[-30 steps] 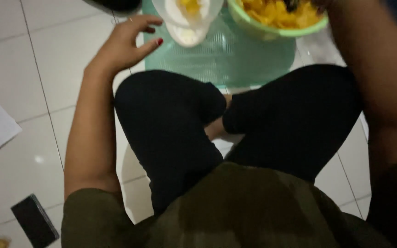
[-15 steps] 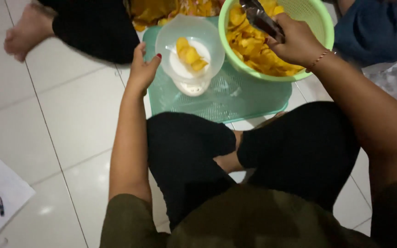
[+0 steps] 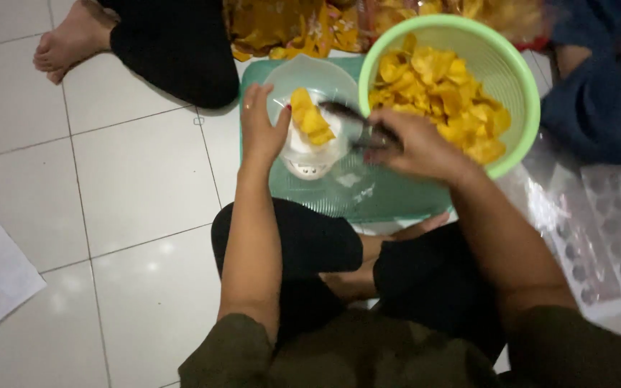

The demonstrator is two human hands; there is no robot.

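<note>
Between my crossed knees and the big bowl, a pale green mat [image 3: 397, 197] lies on the white tiled floor [image 3: 138, 179]. My left hand [image 3: 261, 129] rests open against the nine o'clock side of a small clear tub [image 3: 310, 122] standing on a kitchen scale, fingers spread, steadying rather than clasping. My right hand [image 3: 415, 147] has its grip closed around dark metal tongs [image 3: 357, 122], whose tips reach into the tub at about three o'clock. Yellow chips [image 3: 309, 118] sit piled inside it. A light green basket [image 3: 522, 93] at one o'clock holds many more chips. They look thin, dry and brittle, so I judge they need a light pinch across the flat faces. Another person's bare foot [image 3: 70, 36] shows at eleven o'clock.
</note>
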